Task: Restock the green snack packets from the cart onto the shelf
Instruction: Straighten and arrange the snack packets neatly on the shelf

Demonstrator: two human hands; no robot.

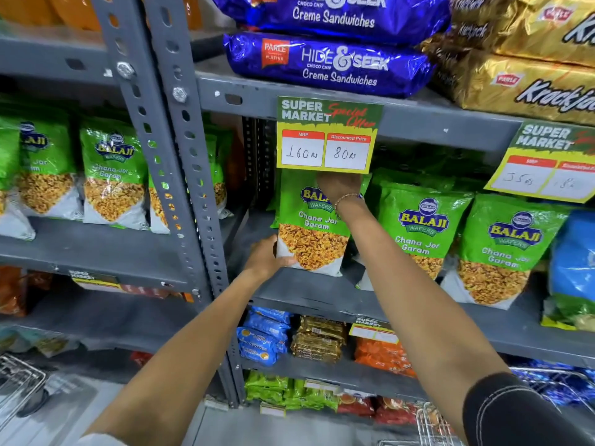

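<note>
I see both bare forearms reaching up and forward from the bottom of the view toward the grey metal shelf [322, 294], the right one crossing higher than the left, with a dark sleeve at its elbow and a thin beaded bracelet [349, 197] at the wrist. My left hand [265, 257] is cupped around the lower left corner of a green plastic Balaji Chana Jor Garam snack packet [310, 230], thumb on its front and the other fingers curled behind. My right hand [338, 183] is at the packet's top edge, partly hidden behind a green and yellow paper price card [328, 136] hanging from the shelf above; the fingers seem closed on the top of the packet, though I cannot tell exactly how. The packet stands upright on the shelf, at the left end of a row, with two more green packets of the same kind [421, 226] standing just to its right. A wire cart [19, 381] shows at the lower left corner.
</note>
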